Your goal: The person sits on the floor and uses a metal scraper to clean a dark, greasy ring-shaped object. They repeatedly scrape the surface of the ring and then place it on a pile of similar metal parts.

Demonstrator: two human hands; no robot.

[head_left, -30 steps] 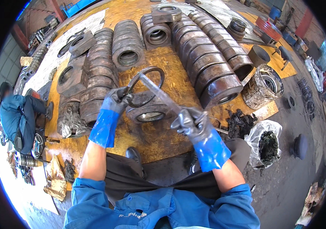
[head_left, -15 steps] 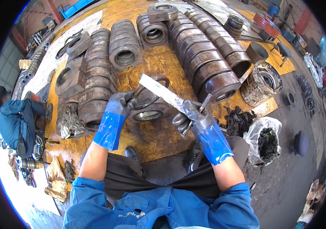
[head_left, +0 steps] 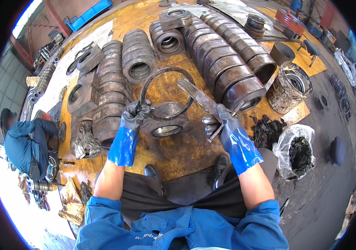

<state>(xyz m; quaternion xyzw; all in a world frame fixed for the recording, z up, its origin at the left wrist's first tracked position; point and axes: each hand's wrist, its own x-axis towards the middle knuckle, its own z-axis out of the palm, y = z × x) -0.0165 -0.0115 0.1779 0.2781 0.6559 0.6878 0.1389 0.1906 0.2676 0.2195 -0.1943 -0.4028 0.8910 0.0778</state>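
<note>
Ring pinched in left hand, blade clasped in right hand — blade slanting forward-left across ring's right side.

Clear rm: bare board on near side of bored block, betw. it & the shoes. L of block, ring row bars the way; R & behind it, long ring row does too. Over block, held hoop & L hand crowd approach from above, w/ scraper & R hand just R of it.
</note>
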